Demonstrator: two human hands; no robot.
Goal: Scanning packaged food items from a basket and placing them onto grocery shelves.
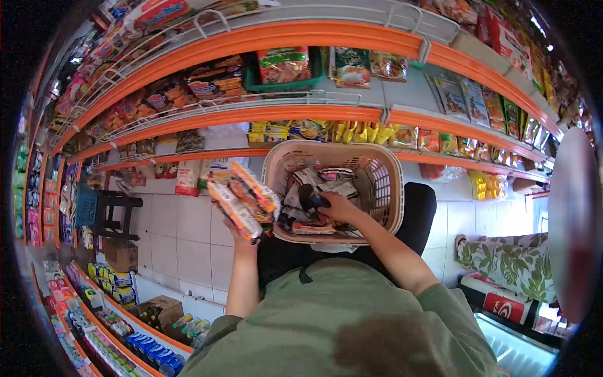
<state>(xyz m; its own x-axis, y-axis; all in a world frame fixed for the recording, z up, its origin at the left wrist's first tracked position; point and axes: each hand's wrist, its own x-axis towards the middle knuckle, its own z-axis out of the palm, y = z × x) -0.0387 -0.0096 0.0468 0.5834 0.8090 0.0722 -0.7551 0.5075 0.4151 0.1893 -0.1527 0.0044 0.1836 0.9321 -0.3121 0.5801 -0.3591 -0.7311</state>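
A pinkish-beige plastic basket [395, 188] rests before me against the shelf front, with assorted packets [313, 227] inside. My left hand [240, 232] holds several orange and white instant noodle packets [235, 202] just left of the basket. Inside the basket, my right hand [337, 207] has its fingers on a dark packet [311, 198]; other sachets lie around and under it. The fingertips of my right hand are partly hidden against the dark packet.
Orange-edged shelves [320, 113] hold food packets beyond the basket, with a green tray [282, 85] on one. A dark stool [118, 214] and cardboard boxes [158, 313] stand to the left. At right, a person in leaf-patterned clothing [509, 264] is near a glass-topped case [513, 344].
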